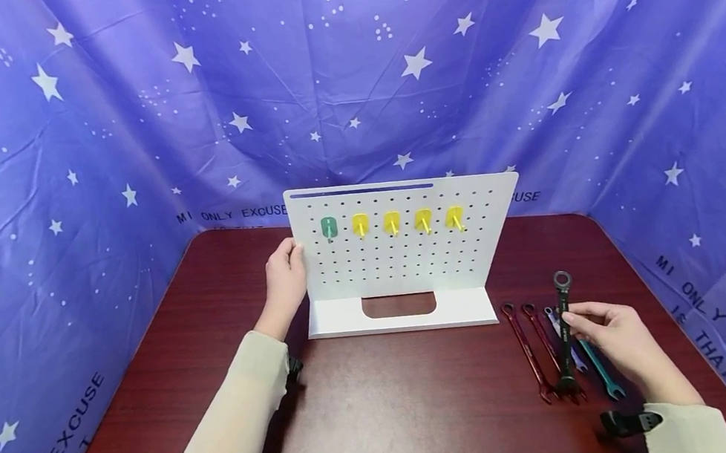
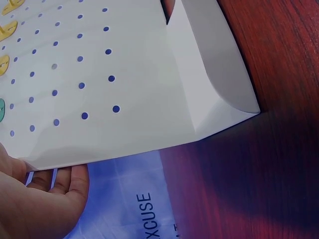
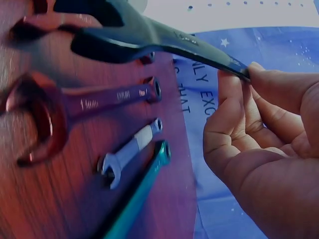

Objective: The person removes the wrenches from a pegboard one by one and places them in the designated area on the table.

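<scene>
My left hand (image 1: 285, 273) grips the left edge of a white pegboard (image 1: 400, 259), thumb in front and fingers behind in the left wrist view. Between the thumb and fingers of my right hand (image 1: 617, 336), a black combination wrench (image 1: 565, 330) is pinched, its ring end up and open jaw end down. Below it on the table lie two red wrenches (image 1: 527, 353), a small silver-blue wrench (image 3: 130, 152) and a green wrench (image 1: 601, 371). One green hook (image 1: 329, 227) and several yellow hooks (image 1: 392, 223) stick out in a row from the board.
The dark red wooden table (image 1: 410, 408) carries the pegboard on its white foot (image 1: 466, 308), which has a rectangular cutout. Behind and at both sides hangs a blue curtain (image 1: 345, 71) with white stars and lettering.
</scene>
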Available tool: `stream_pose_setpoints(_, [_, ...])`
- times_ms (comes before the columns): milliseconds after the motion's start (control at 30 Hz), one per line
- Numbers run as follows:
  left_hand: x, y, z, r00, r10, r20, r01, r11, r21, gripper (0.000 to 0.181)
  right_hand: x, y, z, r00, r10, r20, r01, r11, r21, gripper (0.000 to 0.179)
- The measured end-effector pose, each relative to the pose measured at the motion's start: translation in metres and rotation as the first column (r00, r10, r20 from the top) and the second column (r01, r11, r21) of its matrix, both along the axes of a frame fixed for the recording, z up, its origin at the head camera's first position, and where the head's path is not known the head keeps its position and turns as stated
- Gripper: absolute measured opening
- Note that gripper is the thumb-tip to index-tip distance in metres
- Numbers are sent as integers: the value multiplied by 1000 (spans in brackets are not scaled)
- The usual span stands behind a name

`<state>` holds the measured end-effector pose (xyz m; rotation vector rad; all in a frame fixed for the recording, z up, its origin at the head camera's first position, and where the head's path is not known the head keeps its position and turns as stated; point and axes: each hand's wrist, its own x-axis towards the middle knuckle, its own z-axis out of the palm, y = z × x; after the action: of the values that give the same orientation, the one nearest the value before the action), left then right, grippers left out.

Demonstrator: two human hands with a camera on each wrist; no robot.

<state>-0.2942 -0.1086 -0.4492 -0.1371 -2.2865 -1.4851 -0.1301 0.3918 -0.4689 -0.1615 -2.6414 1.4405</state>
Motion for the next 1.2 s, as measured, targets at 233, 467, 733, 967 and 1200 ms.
stream_pose_setpoints(233, [3,0,-1,1000,0,16,0,1000,1,17,11,15,-5,1000,-7,27,8,1000,-22,40])
stream_pose_setpoints(467, [2,-2,0,1000,12,11,-12,1000,2,17,16,33,-6,999,-26,45,30,995,-91,27])
stream_pose_setpoints(733, [2,-2,1,1000,19,16,-19,1000,4,17,15,45,-6,996,-21,82,31,993,-114,29])
stream_pose_setpoints(967, [0,-1,0,1000,14,8,-14,1000,3,17,17,57,-4,989,-37,144,42,999,-33,41])
stream_pose_setpoints(1200, [-1,2,1,1000,15,9,-15,1000,2,17,17,67,-5,986,-25,163,19,999,38,43])
